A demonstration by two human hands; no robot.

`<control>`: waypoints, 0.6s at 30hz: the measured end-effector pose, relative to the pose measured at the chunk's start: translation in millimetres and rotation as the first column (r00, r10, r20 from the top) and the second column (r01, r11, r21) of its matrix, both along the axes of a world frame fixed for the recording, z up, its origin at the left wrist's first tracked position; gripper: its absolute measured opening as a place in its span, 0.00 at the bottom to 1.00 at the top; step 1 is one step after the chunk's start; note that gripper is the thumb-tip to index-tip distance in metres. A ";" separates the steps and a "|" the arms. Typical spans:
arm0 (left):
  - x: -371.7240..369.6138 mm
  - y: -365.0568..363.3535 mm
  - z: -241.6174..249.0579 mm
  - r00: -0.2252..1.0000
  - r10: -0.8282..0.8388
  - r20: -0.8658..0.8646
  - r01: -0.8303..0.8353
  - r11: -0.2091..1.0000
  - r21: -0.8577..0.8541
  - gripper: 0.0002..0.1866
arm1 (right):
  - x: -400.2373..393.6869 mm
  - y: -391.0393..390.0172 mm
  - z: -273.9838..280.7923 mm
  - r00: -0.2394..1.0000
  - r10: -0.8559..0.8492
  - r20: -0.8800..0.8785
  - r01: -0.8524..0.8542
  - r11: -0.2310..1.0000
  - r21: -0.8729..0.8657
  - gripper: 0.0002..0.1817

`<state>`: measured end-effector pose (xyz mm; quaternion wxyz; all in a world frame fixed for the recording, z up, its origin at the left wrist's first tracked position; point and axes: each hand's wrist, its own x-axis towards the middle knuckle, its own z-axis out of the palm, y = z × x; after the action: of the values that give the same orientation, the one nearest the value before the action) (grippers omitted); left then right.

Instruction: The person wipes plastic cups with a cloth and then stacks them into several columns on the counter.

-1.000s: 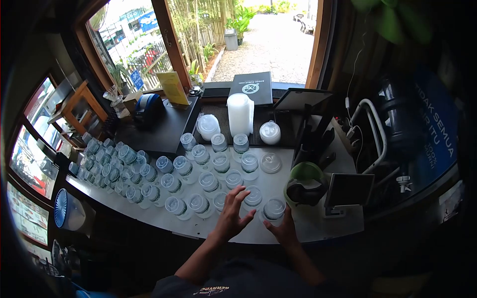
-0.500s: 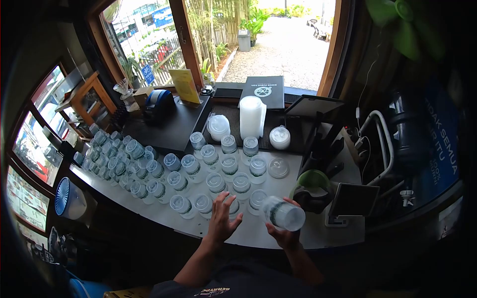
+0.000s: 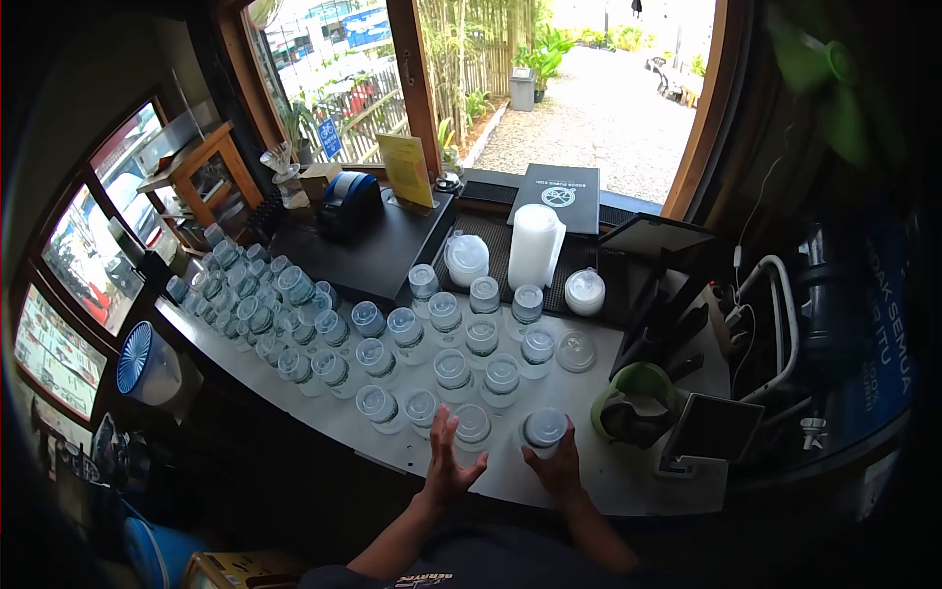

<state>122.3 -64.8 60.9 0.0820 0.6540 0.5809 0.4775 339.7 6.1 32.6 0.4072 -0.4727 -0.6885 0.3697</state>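
Observation:
My right hand (image 3: 555, 465) is wrapped round a clear plastic cup (image 3: 545, 428) at the front of the counter, its flat round end facing up. Dark print shows through the side of it. My left hand (image 3: 451, 466) hovers with fingers apart beside another clear cup (image 3: 473, 424), fingertips close to its left side and nothing in the grasp. More cups of the same kind, flat end up, stand in loose rows beyond both hands, among them one cup (image 3: 500, 375) just behind. A flat clear lid (image 3: 576, 350) lies to the right of these rows.
A dense group of cups (image 3: 250, 309) covers the counter's left. Behind stand a tall white stack (image 3: 536, 245), stacked lids (image 3: 466, 258) and a tape dispenser (image 3: 350, 201). On the right are a green container (image 3: 636, 398) and a small screen (image 3: 714, 428).
My right hand has brought its tilted cup down to the counter and turned it flat end up, where another cup stood. My left hand stays spread. The view has shifted.

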 end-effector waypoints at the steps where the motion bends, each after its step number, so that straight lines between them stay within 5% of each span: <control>1: -0.4 0.8 -5.1 1.000 0.001 0.032 -0.002 1.000 0.027 0.53 | 3.2 -0.4 1.9 0.998 0.003 -0.068 -0.007 0.998 -0.055 0.50; 2: -1.3 1.6 -14.7 0.995 -0.023 0.095 0.021 1.000 0.017 0.54 | 3.7 -0.6 16.4 0.991 0.002 -0.136 -0.016 0.994 -0.108 0.50; 8: 5.0 -2.2 -30.6 0.946 0.026 0.323 0.049 0.974 -0.220 0.59 | -39.2 53.0 81.1 0.982 0.113 -0.152 -0.051 0.932 0.359 0.50; 10: 9.7 1.0 -27.1 0.941 0.078 0.329 0.012 0.964 -0.265 0.58 | -61.0 69.2 71.5 0.955 0.175 -0.239 -0.115 0.962 0.246 0.48; 18: 2.9 -9.7 -10.3 0.969 0.003 0.247 0.068 0.959 -0.277 0.44 | -71.6 79.6 15.2 0.986 0.164 -0.026 -0.158 0.976 0.152 0.48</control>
<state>125.3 -74.5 50.6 0.2536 0.5810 0.6178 0.4653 268.1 85.7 47.7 0.4233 -0.3766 -0.7423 0.3578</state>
